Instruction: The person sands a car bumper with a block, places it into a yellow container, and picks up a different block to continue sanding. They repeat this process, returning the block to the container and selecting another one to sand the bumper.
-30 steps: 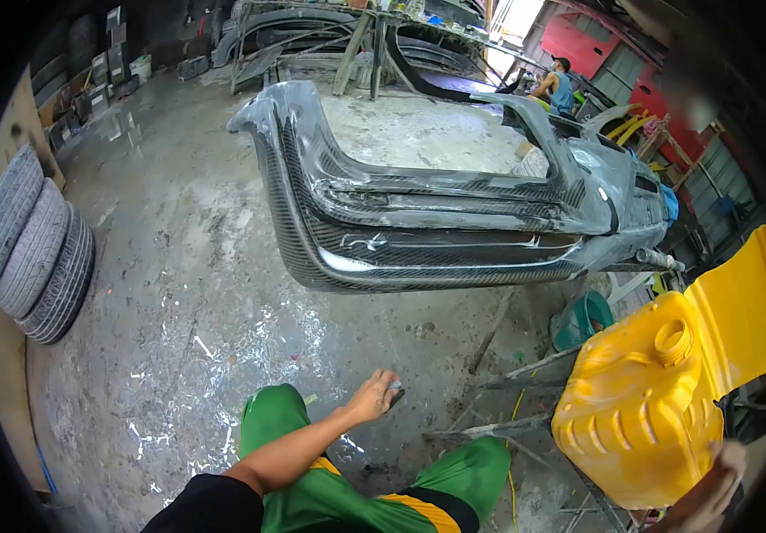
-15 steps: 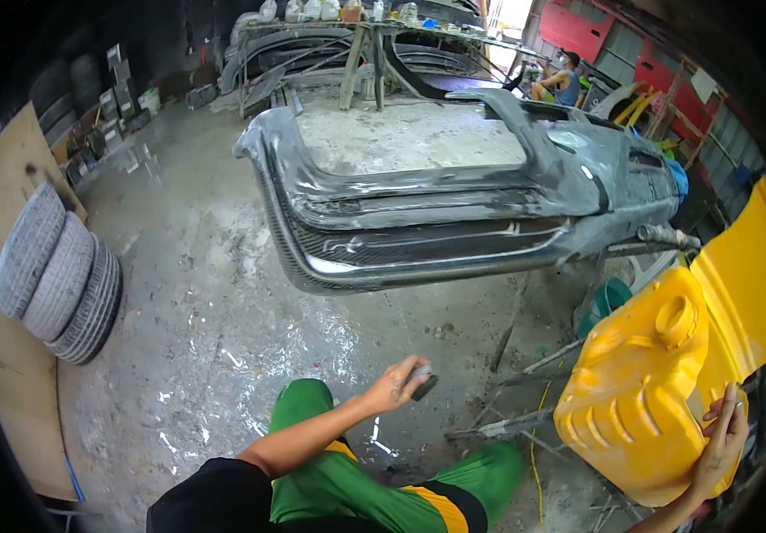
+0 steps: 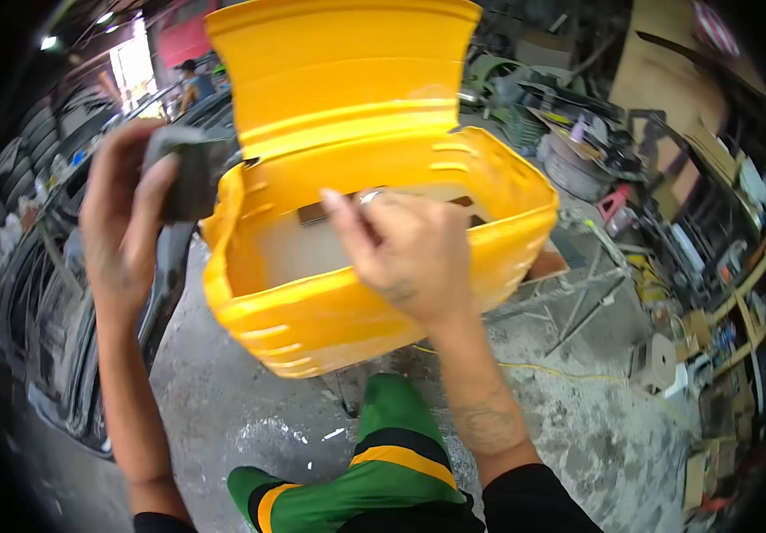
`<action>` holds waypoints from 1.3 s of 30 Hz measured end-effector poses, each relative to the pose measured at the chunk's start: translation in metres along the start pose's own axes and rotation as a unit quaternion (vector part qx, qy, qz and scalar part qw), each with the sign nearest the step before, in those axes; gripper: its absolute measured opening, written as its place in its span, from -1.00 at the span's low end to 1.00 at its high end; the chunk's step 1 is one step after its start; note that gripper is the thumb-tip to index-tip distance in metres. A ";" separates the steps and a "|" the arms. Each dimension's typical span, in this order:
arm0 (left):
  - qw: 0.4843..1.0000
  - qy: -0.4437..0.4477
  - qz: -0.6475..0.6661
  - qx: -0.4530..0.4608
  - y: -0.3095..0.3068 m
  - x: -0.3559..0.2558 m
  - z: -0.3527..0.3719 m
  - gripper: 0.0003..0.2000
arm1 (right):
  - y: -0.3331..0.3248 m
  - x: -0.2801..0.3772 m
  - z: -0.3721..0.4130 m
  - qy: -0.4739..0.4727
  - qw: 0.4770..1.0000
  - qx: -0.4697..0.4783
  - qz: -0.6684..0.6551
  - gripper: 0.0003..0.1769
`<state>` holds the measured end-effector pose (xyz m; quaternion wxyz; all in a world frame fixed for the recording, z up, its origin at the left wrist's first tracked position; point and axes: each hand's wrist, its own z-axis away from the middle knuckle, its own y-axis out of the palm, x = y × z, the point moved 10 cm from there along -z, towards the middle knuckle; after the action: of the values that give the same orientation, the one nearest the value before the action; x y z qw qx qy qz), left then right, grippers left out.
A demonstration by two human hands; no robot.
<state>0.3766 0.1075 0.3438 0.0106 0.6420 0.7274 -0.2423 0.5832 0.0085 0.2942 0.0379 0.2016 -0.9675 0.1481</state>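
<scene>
My left hand [image 3: 121,218] is closed on a dark grey sanding block [image 3: 189,173], raised beside the left end of a yellow jerry can [image 3: 312,320]. The can lies on its side, cut open, with its cut panel [image 3: 347,71] standing up at the back like a lid. Whitish, cloudy water [image 3: 298,253] lies inside, and dark brown pieces [image 3: 313,213] show at its far side. Over the opening, near the front rim, is my right hand [image 3: 423,253], its fingers curled in. A silvery glint shows at one finger. Whether that hand holds something is hidden.
Car bumpers [image 3: 54,293] stand at the left, with another person [image 3: 194,87] behind them. A metal stand [image 3: 569,293] is under the can. A yellow cord [image 3: 560,371] runs across the floor. Wooden shelving [image 3: 756,311] and clutter line the right.
The view has swung right, from the grey bumper to the jerry can. My left hand has brought the sanding block up beside the can. My right hand has left its edge and is above the opening.
</scene>
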 end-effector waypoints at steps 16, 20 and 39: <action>0.744 -0.014 -0.102 0.660 0.329 0.090 0.023 -0.80 | -0.004 -0.006 0.021 0.013 0.987 -0.155 -0.036 -0.62; 0.740 -0.150 -0.091 0.649 0.319 0.089 0.017 -0.78 | 0.005 -0.013 0.019 0.041 0.989 -0.133 -0.041 -0.59; 0.933 -0.053 -0.310 0.177 -0.132 0.056 0.050 -0.68 | 0.017 -0.059 0.019 0.167 0.969 0.054 -0.175 -0.86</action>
<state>0.2282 0.1338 0.3254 -0.1405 0.3622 0.8339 -0.3921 0.6305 0.0398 0.2641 0.2131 0.3419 -0.8879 0.2222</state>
